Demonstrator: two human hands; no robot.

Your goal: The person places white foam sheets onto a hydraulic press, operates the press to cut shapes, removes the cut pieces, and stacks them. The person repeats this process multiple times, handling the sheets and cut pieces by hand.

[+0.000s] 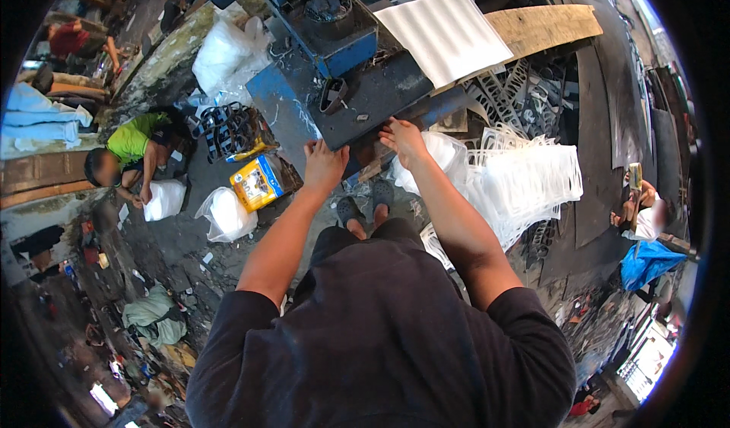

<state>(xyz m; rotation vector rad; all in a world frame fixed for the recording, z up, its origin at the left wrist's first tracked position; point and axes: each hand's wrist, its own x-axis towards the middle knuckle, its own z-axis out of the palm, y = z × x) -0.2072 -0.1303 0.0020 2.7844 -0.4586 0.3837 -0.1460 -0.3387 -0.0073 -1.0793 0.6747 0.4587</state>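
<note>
At the near edge of the dark machine bed [372, 97], both hands rest side by side, fingers pointing away from the body. The left hand [325, 166] lies flat with its fingers spread over the bed's rim, curled on nothing that can be seen. The right hand [403, 139] sits slightly farther forward, fingertips on the same rim; whether it pinches anything cannot be told, since the fingers cover the contact.

The bed is a flat, dark, scuffed plate whose long axis runs from lower left to upper right, so its edge crosses in front of both hands at a slant. A small black shoe-shaped part [332, 95] stands on the plate just beyond the left hand, nearer to that hand than to the right. Behind it rises the blue press body [334, 44].

Beyond the right hand, a white ribbed foam sheet [445, 34] lies on a wooden board [544, 26], well apart from both hands. Just beside the right forearm, a pile of white punched-out foam scrap [525, 185] fills the space, with a clear plastic bag [445, 154] touching the right wrist area.

Below the hands, the person's sandalled feet [365, 211] show on the floor. At left a crouching person in a green shirt [133, 143] handles a white bag [165, 198], near a yellow carton [257, 183].
</note>
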